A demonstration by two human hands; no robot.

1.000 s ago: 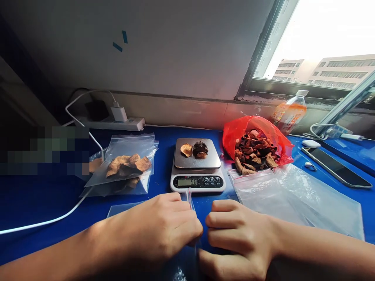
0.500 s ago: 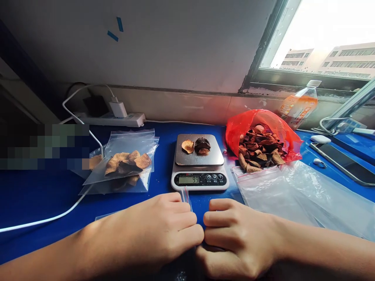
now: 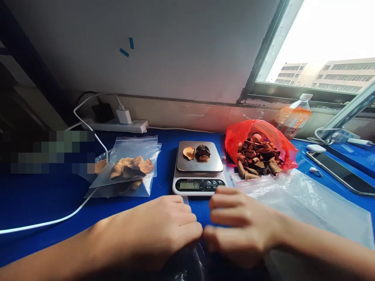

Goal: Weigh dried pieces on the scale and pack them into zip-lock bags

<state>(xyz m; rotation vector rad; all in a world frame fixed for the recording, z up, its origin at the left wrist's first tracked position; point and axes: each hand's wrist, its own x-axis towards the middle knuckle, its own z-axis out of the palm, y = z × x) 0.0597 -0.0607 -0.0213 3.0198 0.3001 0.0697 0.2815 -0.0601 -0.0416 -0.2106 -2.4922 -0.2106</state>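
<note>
My left hand is closed on a clear zip bag. The bag's zip edge shows above the fingers and its plastic hangs below them. Just to the right, my right hand is a little blurred, its bent fingers apart with nothing visible in them. Beyond both hands stands a white kitchen scale. On its metal plate lie a pale curled dried slice and dark dried pieces.
Filled zip bags of dried slices lie at left, near a white cable. A red plastic bag of dried pieces stands right, with flat clear bags before it. Farther off are a phone, an earbud and a bottle.
My right hand has come away from the zip bag, its fingers loosening and rising slightly. My left hand keeps its hold. The whole view has tilted up a little.
</note>
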